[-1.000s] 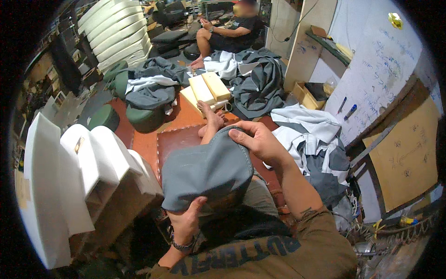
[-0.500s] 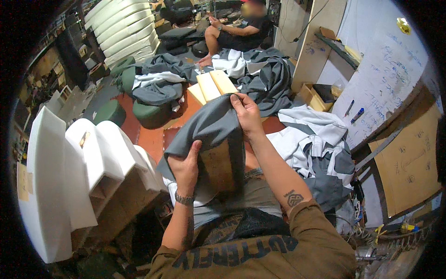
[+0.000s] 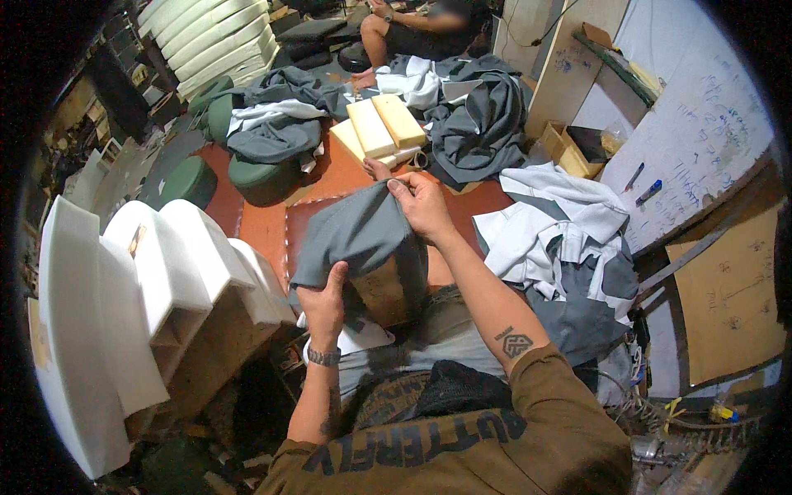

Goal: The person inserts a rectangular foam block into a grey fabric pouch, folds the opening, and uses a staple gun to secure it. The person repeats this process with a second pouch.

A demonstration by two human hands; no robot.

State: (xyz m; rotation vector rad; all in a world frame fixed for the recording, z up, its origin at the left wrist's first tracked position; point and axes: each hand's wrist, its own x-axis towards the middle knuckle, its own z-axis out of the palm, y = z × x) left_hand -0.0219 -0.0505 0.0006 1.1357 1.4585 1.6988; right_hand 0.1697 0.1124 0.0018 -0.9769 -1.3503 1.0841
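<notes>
A grey fabric cover (image 3: 351, 231) lies draped over a boxy piece in front of my body. On the side toward me the piece shows a bare brown panel (image 3: 384, 293), wood or board, I cannot tell which. My left hand (image 3: 322, 305) grips the cover's lower left edge, thumb up along the cloth. At the upper right corner my right hand (image 3: 423, 210) pinches the cover's edge between thumb and fingers. Most of the piece is hidden under the cloth and in shadow.
White padded curved parts (image 3: 169, 264) stand at the left. Yellow foam blocks (image 3: 371, 128) lie ahead on the red-orange mat (image 3: 330, 186). Grey and white cloth pieces (image 3: 553, 231) are heaped at right. Round green cushions (image 3: 264, 177) lie ahead left. Another person (image 3: 417, 37) sits at the back.
The cover and piece have come lower, and the cloth's top corner has dropped with my right hand. Both hands keep their hold. The view has tilted slightly downward.
</notes>
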